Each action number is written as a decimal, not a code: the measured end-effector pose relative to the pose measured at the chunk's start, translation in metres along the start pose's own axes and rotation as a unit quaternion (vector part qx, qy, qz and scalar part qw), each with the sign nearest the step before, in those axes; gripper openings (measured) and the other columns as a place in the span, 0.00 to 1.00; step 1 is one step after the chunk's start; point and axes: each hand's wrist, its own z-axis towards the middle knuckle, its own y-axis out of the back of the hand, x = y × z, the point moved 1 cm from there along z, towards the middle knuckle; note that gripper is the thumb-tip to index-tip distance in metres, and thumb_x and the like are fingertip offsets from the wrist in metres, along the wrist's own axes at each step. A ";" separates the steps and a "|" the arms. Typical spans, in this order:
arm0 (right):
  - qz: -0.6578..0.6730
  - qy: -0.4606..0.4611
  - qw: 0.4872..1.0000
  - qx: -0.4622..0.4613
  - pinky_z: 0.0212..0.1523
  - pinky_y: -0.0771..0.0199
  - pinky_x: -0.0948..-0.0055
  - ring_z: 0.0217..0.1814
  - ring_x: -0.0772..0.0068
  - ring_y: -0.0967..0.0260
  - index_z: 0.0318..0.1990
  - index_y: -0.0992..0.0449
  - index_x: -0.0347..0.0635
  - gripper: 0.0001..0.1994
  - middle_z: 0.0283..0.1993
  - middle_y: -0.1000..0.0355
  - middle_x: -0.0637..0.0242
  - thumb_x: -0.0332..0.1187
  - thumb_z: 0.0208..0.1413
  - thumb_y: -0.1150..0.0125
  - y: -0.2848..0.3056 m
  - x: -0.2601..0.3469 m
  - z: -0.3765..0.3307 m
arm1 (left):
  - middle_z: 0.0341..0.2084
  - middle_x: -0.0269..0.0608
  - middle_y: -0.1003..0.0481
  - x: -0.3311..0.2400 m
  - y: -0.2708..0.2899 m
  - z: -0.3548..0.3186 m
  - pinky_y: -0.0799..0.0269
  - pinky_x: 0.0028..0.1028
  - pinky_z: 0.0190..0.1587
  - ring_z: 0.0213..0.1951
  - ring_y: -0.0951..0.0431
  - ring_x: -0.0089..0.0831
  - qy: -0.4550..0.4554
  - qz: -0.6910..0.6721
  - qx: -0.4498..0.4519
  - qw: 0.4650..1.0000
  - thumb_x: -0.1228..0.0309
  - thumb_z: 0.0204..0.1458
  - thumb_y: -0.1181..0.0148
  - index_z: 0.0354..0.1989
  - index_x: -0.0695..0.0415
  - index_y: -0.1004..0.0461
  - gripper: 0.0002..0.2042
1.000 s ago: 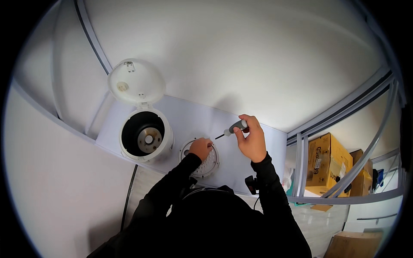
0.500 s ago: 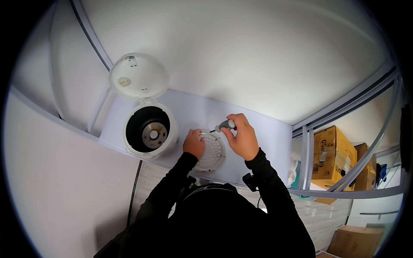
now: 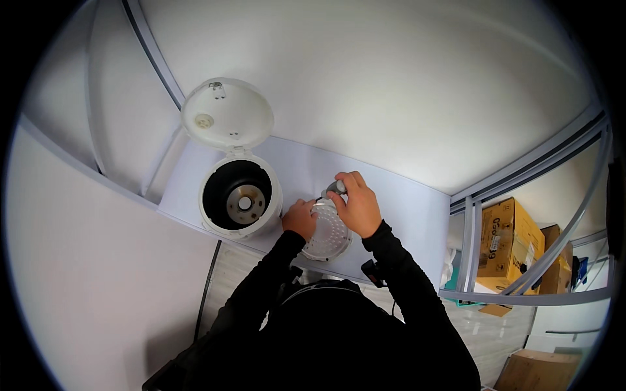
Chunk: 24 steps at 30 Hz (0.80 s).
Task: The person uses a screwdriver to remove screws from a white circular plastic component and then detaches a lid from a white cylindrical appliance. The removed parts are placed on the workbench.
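A white perforated round plate [image 3: 331,238] lies at the front of the table. My left hand [image 3: 300,220] grips its left rim with the fingers curled over the upper edge. In my right hand [image 3: 360,207] is a screwdriver [image 3: 335,188] with a grey handle, held tilted. Its shaft points left toward the plate's far edge, close to my left fingertips; I cannot tell whether the tip touches anything. To the left stands a white rice cooker [image 3: 276,207], its lid [image 3: 229,117] raised. Its dark inside shows a metal disc [image 3: 248,204] at the bottom, without a pot.
The white table [image 3: 411,215] runs out to the right. White walls rise behind it, with a grey metal frame [image 3: 471,247] at the right. Beyond that frame, cardboard boxes [image 3: 501,244] are stacked. A dark cable [image 3: 207,287] hangs below the table's left front.
My right hand has moved left and closer to my left hand, bringing the screwdriver over the plate's far edge. The whole view has shifted slightly, so the cooker appears farther right.
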 end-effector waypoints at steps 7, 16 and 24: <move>0.010 -0.008 1.000 0.007 0.35 0.22 0.60 0.36 0.51 0.23 0.50 0.27 0.40 0.17 0.42 0.28 0.56 0.31 0.56 0.28 -0.004 0.001 0.002 | 0.42 0.41 0.23 0.001 0.003 0.000 0.23 0.43 0.46 0.45 0.20 0.45 0.000 -0.013 0.012 1.000 0.66 0.54 0.35 0.58 0.49 0.23 0.21; -0.042 -0.008 0.998 0.045 0.32 0.23 0.56 0.33 0.47 0.24 0.47 0.27 0.41 0.16 0.39 0.28 0.54 0.38 0.57 0.30 -0.003 0.002 0.017 | 0.41 0.42 0.24 0.003 0.003 0.002 0.24 0.44 0.47 0.46 0.20 0.45 -0.003 -0.028 0.017 0.999 0.66 0.54 0.34 0.57 0.50 0.22 0.21; -0.112 0.033 0.982 0.149 0.33 0.23 0.55 0.34 0.46 0.24 0.44 0.29 0.43 0.11 0.39 0.30 0.53 0.32 0.57 0.34 -0.005 0.012 0.031 | 0.42 0.40 0.24 0.003 0.004 0.001 0.24 0.44 0.47 0.46 0.21 0.44 0.005 -0.047 0.017 0.999 0.66 0.54 0.33 0.55 0.50 0.22 0.19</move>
